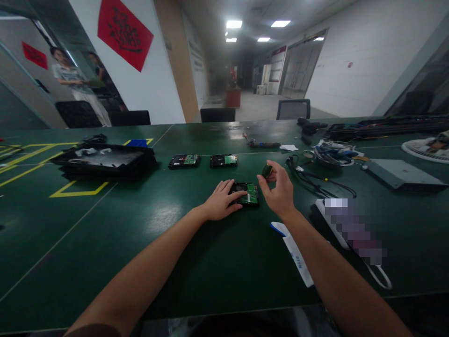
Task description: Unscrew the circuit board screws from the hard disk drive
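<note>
My left hand (221, 201) lies flat, fingers spread, on a black hard drive (249, 194) with a green circuit board facing up, on the dark green table (105, 243). My right hand (278, 189) hovers just right of the drive, fingers pinched round a small dark green, roundish object (266, 170) held above the table. Two more hard drives lie side by side farther back, one (184, 161) left of the other (223, 161).
A black tray-like case (105, 160) sits at the left by yellow floor-style markings. Cables (315, 180), a grey flat box (400, 173), a white-and-blue strip (293, 255) and a screwdriver (261, 144) lie to the right. Chairs line the far edge. A person (75, 79) stands at back left.
</note>
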`<move>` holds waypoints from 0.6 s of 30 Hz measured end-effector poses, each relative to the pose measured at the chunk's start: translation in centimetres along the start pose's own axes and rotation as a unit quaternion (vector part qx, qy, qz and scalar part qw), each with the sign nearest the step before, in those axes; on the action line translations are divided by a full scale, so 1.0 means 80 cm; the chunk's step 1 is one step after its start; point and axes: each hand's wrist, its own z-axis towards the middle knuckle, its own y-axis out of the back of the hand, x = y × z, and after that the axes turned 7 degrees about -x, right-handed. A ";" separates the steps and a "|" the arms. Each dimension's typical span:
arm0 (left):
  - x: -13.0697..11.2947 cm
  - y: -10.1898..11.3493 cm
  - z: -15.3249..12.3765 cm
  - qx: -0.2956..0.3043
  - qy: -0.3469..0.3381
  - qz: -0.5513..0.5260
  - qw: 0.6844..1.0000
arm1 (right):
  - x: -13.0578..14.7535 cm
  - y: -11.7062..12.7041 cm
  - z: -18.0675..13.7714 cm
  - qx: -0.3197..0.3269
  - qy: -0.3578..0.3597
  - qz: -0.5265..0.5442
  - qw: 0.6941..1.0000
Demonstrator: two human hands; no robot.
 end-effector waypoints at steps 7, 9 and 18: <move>0.001 0.000 0.000 0.002 -0.007 0.007 1.000 | 0.003 0.002 0.001 0.005 -0.003 0.006 1.000; 0.001 0.000 0.000 0.003 -0.007 0.006 1.000 | 0.005 0.003 0.001 0.003 0.004 -0.008 1.000; -0.001 0.001 0.001 0.004 -0.004 0.008 1.000 | 0.005 0.002 0.000 0.014 -0.005 0.024 1.000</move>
